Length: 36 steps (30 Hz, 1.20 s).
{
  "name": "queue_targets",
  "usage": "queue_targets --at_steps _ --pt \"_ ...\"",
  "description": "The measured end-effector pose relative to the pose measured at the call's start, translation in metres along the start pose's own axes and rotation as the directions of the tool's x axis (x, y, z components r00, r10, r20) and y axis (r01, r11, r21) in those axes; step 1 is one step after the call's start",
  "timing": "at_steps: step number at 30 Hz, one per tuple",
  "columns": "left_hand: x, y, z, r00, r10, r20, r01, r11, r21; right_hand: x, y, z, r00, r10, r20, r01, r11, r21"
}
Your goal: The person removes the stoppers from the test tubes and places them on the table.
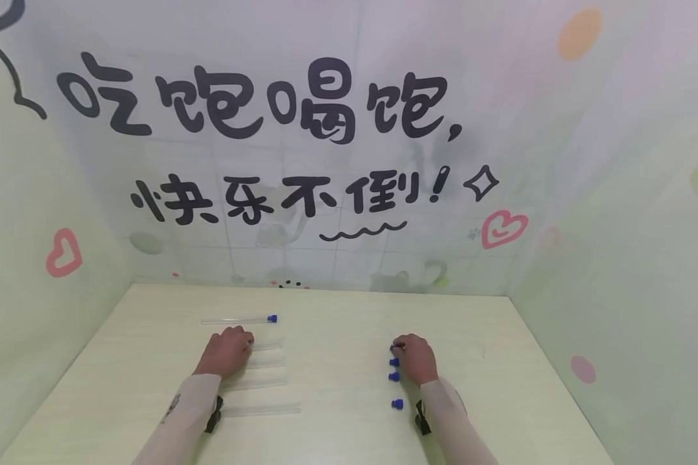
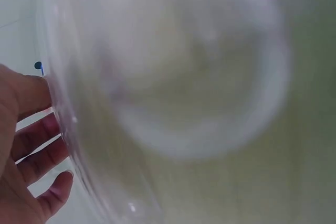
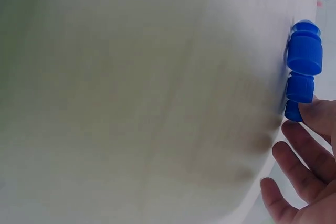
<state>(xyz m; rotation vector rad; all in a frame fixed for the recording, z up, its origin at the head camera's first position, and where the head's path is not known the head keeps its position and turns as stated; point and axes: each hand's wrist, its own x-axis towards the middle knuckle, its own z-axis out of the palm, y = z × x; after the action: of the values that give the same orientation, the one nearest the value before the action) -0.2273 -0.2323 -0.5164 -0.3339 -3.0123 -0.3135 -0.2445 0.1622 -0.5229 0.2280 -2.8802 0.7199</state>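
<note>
My left hand (image 1: 225,352) bends over the farthest of several uncapped clear tubes (image 1: 267,345), its thumb and fingertips around the tube's middle. In the left wrist view the fingers (image 2: 42,158) are partly hidden behind a nearer, blurred tube (image 2: 205,145). Across the table my right hand (image 1: 415,358) pinches the farthest blue cap (image 3: 293,112) between thumb and index finger, the other fingers loosely spread. Nearer blue caps (image 3: 304,53) stand in a line toward the person.
Beyond the left hand lies a clear tube (image 1: 235,320) with a blue cap on its right end. The nearest uncapped tube (image 1: 262,409) lies beside the left wrist. A printed wall (image 1: 302,258) closes off the table's (image 1: 337,361) far edge, with side walls left and right.
</note>
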Motion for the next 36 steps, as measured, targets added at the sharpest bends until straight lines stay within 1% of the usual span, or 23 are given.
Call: queue_targets --at_steps 4,8,10,12,15,20,26,32,36 --pt "-0.004 0.000 0.000 0.999 -0.011 -0.043 0.011 1.000 0.004 0.001 -0.002 0.000 0.999 0.037 0.017 -0.037 0.999 0.021" --pt "-0.005 0.000 -0.004 0.994 -0.024 -0.108 0.023 1.000 -0.011 0.001 -0.005 -0.004 0.999 0.028 -0.038 -0.027 1.000 0.014" --pt "-0.005 0.001 -0.008 0.990 -0.024 -0.139 0.023 1.000 -0.012 0.001 -0.007 -0.006 0.997 0.005 -0.075 -0.004 1.000 0.013" --pt "-0.005 0.002 -0.011 0.987 -0.024 -0.156 0.022 1.000 -0.013 0.002 -0.009 -0.008 0.995 -0.019 -0.102 0.020 1.000 0.007" --pt "-0.006 0.004 -0.014 0.989 -0.022 -0.149 0.022 1.000 -0.006 0.001 -0.011 -0.011 0.993 -0.025 -0.114 0.027 1.000 0.014" --pt "-0.010 0.007 -0.017 0.992 -0.041 -0.121 0.041 0.999 -0.003 0.001 -0.014 -0.013 0.992 -0.046 -0.121 0.047 0.999 0.009" --pt "-0.011 0.009 -0.021 0.992 -0.046 -0.116 0.045 0.999 -0.017 0.002 -0.022 -0.009 0.985 -0.077 -0.156 0.080 0.997 0.012" --pt "-0.007 0.005 -0.015 0.984 -0.028 -0.175 0.025 0.999 -0.022 0.004 -0.040 -0.005 0.966 -0.129 -0.225 0.136 0.991 0.014" --pt "-0.004 0.005 -0.009 0.979 -0.018 -0.204 0.013 1.000 -0.022 0.004 -0.050 0.004 0.954 -0.160 -0.253 0.161 0.987 -0.017"
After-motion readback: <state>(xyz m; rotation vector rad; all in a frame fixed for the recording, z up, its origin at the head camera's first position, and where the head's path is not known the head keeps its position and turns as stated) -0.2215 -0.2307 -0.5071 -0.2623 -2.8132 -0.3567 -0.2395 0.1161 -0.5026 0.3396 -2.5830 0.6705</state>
